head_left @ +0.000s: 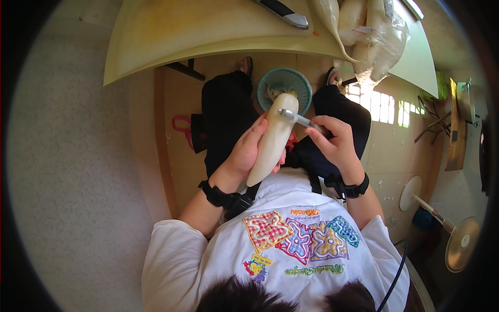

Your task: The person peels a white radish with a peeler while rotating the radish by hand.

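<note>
A long white daikon radish (274, 139) slants across my lap, its thick top pointing away from me and its narrow tip toward my shirt. My left hand (248, 148) wraps around it from the left and beneath, with fingertips showing on the far side. Closed around the handle of a metal peeler (292, 115) is my right hand (335, 138). The peeler's head lies against the radish near its thick end. Below that end, a teal basin (261, 93) sits on the floor between my feet, with pale scraps inside.
Ahead stands a table (208, 36) with a black-handled knife (286, 13), a loose daikon (327, 18) and more daikons in a plastic bag (382, 44). A pink-handled dark object (196, 132) is by my left leg. A fan (461, 244) stands right.
</note>
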The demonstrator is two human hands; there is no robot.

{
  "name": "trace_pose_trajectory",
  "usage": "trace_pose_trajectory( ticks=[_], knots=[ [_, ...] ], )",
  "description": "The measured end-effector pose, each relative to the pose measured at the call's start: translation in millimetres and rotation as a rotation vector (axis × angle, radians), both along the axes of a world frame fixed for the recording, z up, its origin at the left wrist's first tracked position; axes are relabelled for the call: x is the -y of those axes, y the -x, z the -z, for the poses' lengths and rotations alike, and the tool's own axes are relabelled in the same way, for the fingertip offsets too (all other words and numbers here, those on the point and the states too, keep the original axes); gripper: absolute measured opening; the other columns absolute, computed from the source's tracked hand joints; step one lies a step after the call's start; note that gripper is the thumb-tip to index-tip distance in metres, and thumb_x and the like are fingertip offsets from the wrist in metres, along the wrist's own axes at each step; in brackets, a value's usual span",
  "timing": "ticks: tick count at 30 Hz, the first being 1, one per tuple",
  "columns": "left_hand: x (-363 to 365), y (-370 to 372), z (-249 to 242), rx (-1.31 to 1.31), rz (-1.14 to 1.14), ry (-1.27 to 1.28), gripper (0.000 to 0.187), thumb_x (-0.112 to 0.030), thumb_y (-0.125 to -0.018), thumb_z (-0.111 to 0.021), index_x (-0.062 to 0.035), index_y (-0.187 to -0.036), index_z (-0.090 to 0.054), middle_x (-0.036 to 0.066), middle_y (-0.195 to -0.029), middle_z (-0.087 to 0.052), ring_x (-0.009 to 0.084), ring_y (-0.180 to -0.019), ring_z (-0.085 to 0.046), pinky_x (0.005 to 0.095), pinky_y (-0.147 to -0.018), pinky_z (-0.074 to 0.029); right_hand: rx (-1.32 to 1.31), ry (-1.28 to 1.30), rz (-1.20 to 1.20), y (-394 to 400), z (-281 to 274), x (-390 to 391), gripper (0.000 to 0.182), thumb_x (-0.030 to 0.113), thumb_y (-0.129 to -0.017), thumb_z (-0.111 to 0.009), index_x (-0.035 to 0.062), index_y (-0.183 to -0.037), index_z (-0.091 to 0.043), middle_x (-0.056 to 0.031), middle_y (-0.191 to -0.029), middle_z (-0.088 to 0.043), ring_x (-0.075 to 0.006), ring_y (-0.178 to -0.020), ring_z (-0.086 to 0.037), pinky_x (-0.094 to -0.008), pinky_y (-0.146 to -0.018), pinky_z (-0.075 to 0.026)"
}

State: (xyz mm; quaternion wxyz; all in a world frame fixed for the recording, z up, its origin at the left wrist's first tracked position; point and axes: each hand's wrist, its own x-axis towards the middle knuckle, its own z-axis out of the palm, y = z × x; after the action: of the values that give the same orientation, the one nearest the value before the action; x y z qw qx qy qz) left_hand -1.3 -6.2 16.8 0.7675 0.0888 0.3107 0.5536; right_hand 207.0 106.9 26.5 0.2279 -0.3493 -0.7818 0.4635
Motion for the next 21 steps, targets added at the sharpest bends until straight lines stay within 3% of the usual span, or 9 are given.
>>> trace_pose_trajectory(
  ticks=[2,16,21],
  knots=[
    [0.6,0.2,-2.9,-0.025,0.039,0.002,0.056,-0.046,-0.107,-0.035,-0.0174,-0.155,-0.028,0.014,-0.107,-0.062,0.0217,-0.066,-0.066,0.0331,-0.047,-0.055,-0.021,-0.004,0.114,-3.2,8.7,-3.7,0.024,0.017,-0.083,-0.081,-0.001,-0.094,-0.071,-0.0096,-0.072,-0.063,-0.0173,-0.06,-0.056,-0.029,-0.057,-0.044],
    [2.0,-1.2,-2.0,0.003,0.035,-0.019,0.06,-0.046,-0.107,-0.037,-0.0181,-0.158,-0.023,0.017,-0.109,-0.062,0.023,-0.065,-0.066,0.0325,-0.046,-0.055,-0.023,-0.06,0.111,-4.3,4.4,-6.2,0.024,0.017,-0.083,-0.082,-0.001,-0.094,-0.072,-0.0092,-0.069,-0.062,-0.0151,-0.057,-0.053,-0.0281,-0.054,-0.042],
    [3.6,-0.9,-3.0,-0.012,0.063,-0.023,0.061,-0.047,-0.107,-0.038,-0.018,-0.158,-0.022,0.017,-0.108,-0.062,0.0233,-0.065,-0.066,0.0329,-0.046,-0.055,-0.078,0.047,0.172,-6.4,8.8,-7.2,0.022,0.016,-0.084,-0.081,-0.0012,-0.094,-0.071,-0.0075,-0.071,-0.065,-0.0104,-0.06,-0.056,-0.0251,-0.056,-0.044]
  ],
)
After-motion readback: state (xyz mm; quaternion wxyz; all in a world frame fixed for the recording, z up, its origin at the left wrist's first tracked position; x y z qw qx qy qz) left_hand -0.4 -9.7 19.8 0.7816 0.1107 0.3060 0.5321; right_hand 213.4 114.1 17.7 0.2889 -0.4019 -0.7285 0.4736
